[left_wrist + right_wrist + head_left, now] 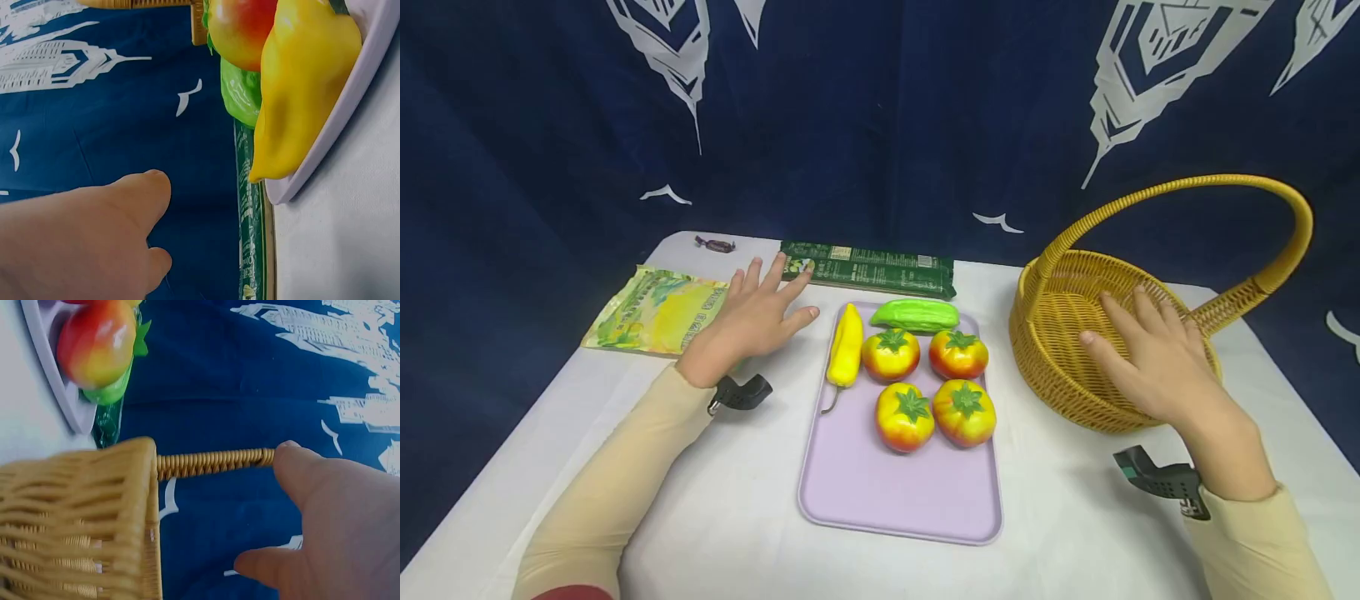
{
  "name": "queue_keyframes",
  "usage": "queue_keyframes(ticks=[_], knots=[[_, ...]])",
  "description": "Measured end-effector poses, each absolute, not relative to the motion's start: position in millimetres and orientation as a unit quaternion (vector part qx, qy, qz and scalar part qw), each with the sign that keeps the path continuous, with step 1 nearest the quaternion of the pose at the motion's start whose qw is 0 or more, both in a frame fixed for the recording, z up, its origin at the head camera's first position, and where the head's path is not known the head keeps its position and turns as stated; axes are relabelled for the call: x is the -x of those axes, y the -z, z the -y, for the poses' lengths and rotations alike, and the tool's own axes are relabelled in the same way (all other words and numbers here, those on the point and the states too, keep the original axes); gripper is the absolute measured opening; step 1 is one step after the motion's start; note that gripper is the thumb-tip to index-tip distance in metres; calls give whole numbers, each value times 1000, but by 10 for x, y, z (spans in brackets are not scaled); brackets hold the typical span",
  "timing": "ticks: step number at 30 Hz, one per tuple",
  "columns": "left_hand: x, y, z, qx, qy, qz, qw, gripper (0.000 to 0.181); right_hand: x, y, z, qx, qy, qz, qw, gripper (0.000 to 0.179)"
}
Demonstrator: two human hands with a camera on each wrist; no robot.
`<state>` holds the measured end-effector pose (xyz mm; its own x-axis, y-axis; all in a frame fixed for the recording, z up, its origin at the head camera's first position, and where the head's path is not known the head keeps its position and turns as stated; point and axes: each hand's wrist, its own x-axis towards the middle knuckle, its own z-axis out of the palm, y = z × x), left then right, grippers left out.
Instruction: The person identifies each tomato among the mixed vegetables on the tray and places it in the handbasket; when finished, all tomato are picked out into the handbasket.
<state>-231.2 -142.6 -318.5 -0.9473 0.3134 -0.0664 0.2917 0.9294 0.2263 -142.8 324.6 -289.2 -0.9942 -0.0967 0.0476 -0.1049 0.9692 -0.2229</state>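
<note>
My left hand [756, 312], fingers spread and straight, holds nothing and hovers by a yellow-green packet [662, 310] and the left end of a long dark green packet [880, 271]. Over the wicker basket [1052, 379] on the right is my right hand [1153, 358], its fingers extended and nothing in them. Between the hands lies a lilac tray [898, 500]. It bears a yellow pepper [847, 346], a bumpy green vegetable [915, 315] and several red-yellow tomatoes [904, 417] with green leaf tops. In the left wrist view the yellow pepper [306, 81] leans over the tray's rim.
A small dark wrapped candy [715, 244] lies at the table's back left. The basket's tall arched handle [1210, 182] rises at the right. Behind the white-covered table [722, 508] hangs a navy curtain [865, 117] with white prints.
</note>
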Motion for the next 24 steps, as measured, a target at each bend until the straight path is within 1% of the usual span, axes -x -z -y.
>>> queue_keyframes(ticks=[3,7,11,16,21,24], knots=[[2303,3245,1410,-168,-108,-979,47,70,1417,2894,-3198,-80,-133,988,17,72],[2215,3408,1388,-198,-102,-974,39,67,1361,2919,-3105,-127,-164,978,30,66],[2112,3539,1386,-235,-100,-966,32,65,1277,2969,-2968,-177,-182,965,60,60],[2036,3603,1375,-260,-108,-959,17,62,1203,3054,-2798,-239,-191,946,102,50],[1972,3650,1370,-272,-111,-956,25,61,1184,3154,-2652,-288,-196,926,145,43],[1925,3677,1372,-277,-108,-954,30,61,1186,3226,-2577,-314,-201,915,156,41]])
